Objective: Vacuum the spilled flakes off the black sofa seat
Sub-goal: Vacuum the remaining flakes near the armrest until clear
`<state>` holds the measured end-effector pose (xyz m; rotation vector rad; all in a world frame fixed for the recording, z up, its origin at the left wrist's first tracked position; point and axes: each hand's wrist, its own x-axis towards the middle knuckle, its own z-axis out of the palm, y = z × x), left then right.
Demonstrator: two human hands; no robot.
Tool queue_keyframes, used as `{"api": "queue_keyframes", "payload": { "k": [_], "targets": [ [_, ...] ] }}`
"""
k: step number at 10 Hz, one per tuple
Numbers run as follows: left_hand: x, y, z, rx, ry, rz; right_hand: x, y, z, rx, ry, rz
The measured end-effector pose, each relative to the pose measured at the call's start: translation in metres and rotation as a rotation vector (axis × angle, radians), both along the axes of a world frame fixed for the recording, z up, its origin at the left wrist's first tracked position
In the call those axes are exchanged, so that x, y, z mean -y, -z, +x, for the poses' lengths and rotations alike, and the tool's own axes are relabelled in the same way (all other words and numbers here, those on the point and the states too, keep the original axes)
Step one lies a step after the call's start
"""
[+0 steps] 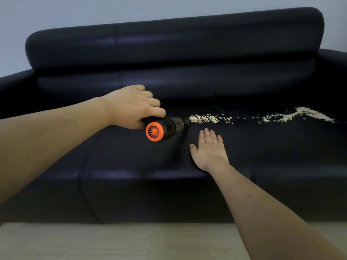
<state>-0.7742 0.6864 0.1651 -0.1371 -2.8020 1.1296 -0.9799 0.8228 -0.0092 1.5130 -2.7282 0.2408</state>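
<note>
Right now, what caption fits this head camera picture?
Left hand aims handheld vacuum at flakes on sofa seat; right hand rests flat.

Black leather sofa seat (262, 147): trail of pale spilled flakes (262, 117) toward the back, right of the black handheld vacuum with orange rear vent (161, 128); nozzle at the trail's left end.

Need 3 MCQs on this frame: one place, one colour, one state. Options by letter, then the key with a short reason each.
1. Where do the flakes lie relative to the vacuum?
A. to its right
B. to its left
C. on the floor

2. What colour is the vacuum's rear cap?
A. blue
B. orange
C. white

3. What is the right hand doing?
A. gripping the vacuum
B. pinching flakes
C. lying flat on the sofa seat

Key: 1 A, the trail runs rightward from the nozzle. 2 B, the finned cap is orange. 3 C, fingers straight on the cushion; the left hand grips the vacuum.
</note>
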Motion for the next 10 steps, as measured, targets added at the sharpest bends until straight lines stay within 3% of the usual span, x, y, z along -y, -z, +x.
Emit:
{"api": "queue_keyframes", "payload": {
  "k": [4,10],
  "targets": [
    [-0.007,-0.013,0.0,0.062,0.037,-0.053,0.002,0.0,0.0,-0.003,-0.002,-0.005],
    [-0.008,-0.007,-0.035,0.092,-0.07,-0.17,0.001,-0.001,0.001,0.006,-0.008,-0.018]
  ]
}}
